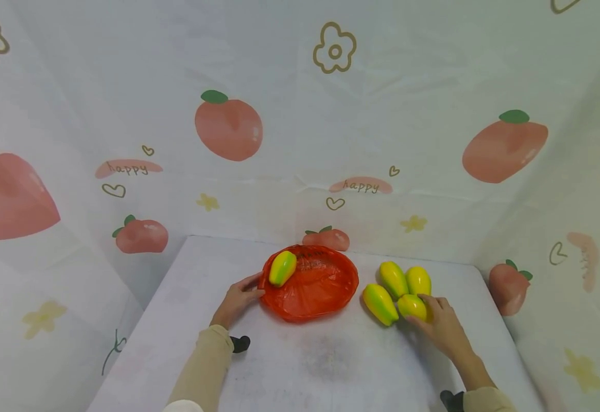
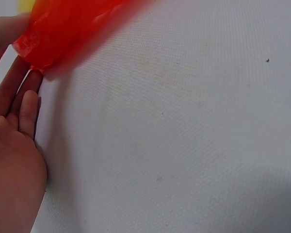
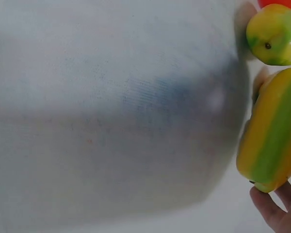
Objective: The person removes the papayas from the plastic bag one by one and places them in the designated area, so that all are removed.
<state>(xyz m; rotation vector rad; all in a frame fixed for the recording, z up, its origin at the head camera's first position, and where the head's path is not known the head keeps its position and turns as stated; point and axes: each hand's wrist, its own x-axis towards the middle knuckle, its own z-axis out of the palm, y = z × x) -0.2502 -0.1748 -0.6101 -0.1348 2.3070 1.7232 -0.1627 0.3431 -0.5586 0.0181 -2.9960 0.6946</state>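
Observation:
A red plastic bag point(image 1: 310, 289), its mouth spread into a round shape, lies on the table with one yellow-green papaya point(image 1: 282, 269) at its left inside. My left hand point(image 1: 238, 300) holds the bag's left rim; in the left wrist view the thumb lies above the red plastic point(image 2: 63, 34) and the fingers below it. On the right, my right hand point(image 1: 441, 323) grips the nearest papaya point(image 1: 413, 308) of a small group. The right wrist view shows fingertips at one end of this papaya point(image 3: 271, 133); much of the hand is out of frame.
Close around the gripped fruit lie three more papayas, one at the left point(image 1: 380, 305), one behind point(image 1: 393, 279) and one at the back right point(image 1: 419, 280). The white table point(image 1: 300, 366) meets a fruit-printed curtain point(image 1: 279, 194) at its back and sides.

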